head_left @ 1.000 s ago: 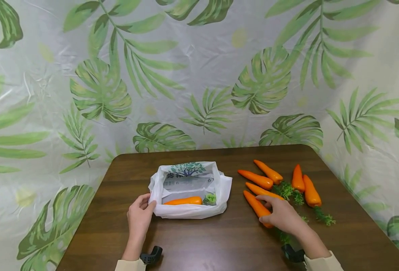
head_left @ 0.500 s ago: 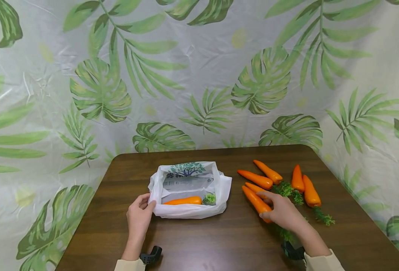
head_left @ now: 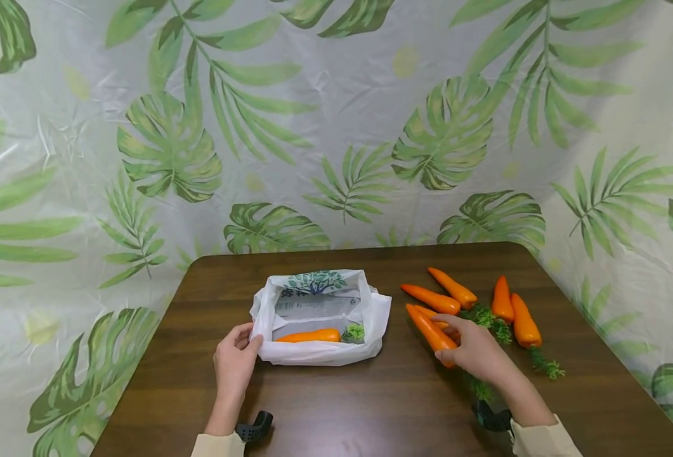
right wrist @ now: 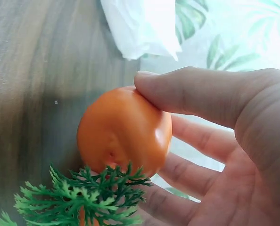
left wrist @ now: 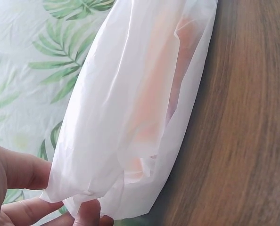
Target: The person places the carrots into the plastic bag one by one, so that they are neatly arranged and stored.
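My left hand (head_left: 236, 362) pinches the near left corner of a white plastic bag (head_left: 325, 354), whose mouth stands wide. Inside the bag lies one carrot (head_left: 310, 335) with a green leafy top. In the left wrist view, thumb and fingers nip the bag's edge (left wrist: 97, 155), and orange shows through the film. My right hand (head_left: 473, 349) grips another carrot (head_left: 429, 329) near its thick end, its tip pointing away and left. The right wrist view shows the thumb on top of that carrot (right wrist: 123, 129), fingers behind it, and green leaves hanging below.
Beyond the right hand lie several more carrots, such as one at the back (head_left: 452, 287) and one on the right (head_left: 526, 322). One is partly hidden behind the gripped carrot. All sit on a dark wooden table (head_left: 336, 412); a leaf-patterned sheet (head_left: 359, 114) hangs behind it.
The right hand has taken hold of the nearest carrot and shifted it slightly away and left, over the neighbouring one. The left hand and bag have hardly moved.
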### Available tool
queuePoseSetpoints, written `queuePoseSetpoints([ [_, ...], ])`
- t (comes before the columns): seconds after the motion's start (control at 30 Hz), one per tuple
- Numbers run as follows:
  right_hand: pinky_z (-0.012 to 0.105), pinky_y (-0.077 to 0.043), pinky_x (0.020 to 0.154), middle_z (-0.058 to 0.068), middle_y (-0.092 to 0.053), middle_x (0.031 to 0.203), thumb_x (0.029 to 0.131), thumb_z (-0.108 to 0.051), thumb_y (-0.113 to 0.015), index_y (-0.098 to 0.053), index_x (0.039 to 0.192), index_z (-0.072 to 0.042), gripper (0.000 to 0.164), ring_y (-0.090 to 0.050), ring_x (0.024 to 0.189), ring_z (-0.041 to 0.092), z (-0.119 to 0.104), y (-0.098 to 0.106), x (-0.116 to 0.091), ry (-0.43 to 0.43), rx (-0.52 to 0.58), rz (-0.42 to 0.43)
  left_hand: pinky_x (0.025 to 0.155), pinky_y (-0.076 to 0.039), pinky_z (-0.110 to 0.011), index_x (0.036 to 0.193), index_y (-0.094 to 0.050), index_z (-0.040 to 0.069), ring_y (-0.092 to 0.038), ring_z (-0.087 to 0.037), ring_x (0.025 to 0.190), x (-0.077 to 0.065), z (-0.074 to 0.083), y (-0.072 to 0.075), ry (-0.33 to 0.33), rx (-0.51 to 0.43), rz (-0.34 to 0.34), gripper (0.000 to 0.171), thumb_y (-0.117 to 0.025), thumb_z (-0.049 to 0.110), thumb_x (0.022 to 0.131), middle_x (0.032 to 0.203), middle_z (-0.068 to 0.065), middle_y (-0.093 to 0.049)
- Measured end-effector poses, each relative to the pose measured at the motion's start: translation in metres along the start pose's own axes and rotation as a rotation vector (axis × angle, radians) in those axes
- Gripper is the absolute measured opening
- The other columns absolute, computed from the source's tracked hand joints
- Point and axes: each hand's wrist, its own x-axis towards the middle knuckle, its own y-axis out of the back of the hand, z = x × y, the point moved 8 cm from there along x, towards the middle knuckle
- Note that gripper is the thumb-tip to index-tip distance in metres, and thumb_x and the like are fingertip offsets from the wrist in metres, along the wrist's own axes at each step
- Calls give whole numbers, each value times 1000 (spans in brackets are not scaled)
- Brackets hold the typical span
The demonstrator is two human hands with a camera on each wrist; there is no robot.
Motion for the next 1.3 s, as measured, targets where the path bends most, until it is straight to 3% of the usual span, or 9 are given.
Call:
queuePoseSetpoints([
  [0.53,34,-51,66,17,-66,120,80,-10,-78,-51,147,-14,72,-64,98,27,-23,12,8,76,29,31,93,-52,-48,122,-70,4,-66,-32,111,1,0,0,1,3,3,31,-72,13,92,121,-18,-68],
  [0.77,37,-52,63,18,-64,121,82,-7,-76,-49,150,-14,74,-61,84,27,-31,14,14,63,97,20,94,-52,-49,122,-69,5,-65,-33,112,0,1,0,6,2,-3,31,-72,14,93,123,-19,-68],
  [1.0,36,-50,61,19,-64,121,83,-11,-77,-48,150,-13,73,-59,77,23,-40,15,18,64,53,20,93,-52,-48,123,-69,6,-65,-32,112,-1,0,0,6,2,-6,31,-71,15,93,122,-18,-68],
  [1.17,35,-52,64,18,-64,121,85,-13,-78,-50,148,-13,69,-64,87,26,-50,16,21,100,55,14,84,-55,-30,119,-72,7,-68,-28,108,1,0,2,-18,22,19,30,-74,15,90,118,-15,-70],
  [1.3,34,-53,67,16,-65,122,85,-15,-79,-50,148,-14,69,-66,94,26,-56,17,25,120,53,8,73,-47,-13,117,-72,7,-69,-27,106,1,1,3,-33,30,31,30,-75,14,88,116,-14,-71],
])
